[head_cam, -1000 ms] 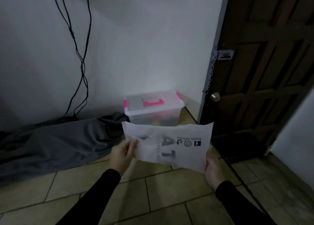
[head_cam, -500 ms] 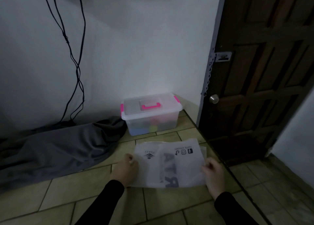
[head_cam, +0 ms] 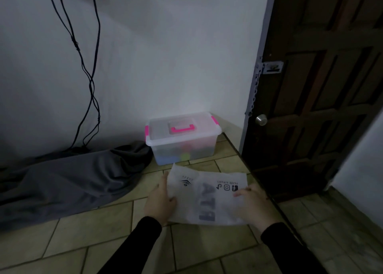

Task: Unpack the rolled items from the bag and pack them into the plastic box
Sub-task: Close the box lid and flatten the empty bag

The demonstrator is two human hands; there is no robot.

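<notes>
The flat white translucent plastic bag (head_cam: 207, 197) with dark printed letters lies on the tiled floor (head_cam: 103, 232) between the person's two hands, its long axis running from one hand across to the other. The left hand (head_cam: 160, 201) grips the bag's left edge, thumb on top and fingers underneath. The right hand (head_cam: 251, 203) rests on its right edge, fingers spread and nearly straight, pressing the sheet down. Both hands touch the bag, so neither is nearer.

Just beyond the fingertips, past the bag's far edge, stands the clear plastic box (head_cam: 182, 147) with pink latches and a pink handle, its lid seated. Coloured shapes show dimly through its wall. The bag looks flat and limp, and probably empty. The packing therefore seems done or nearly so.
</notes>
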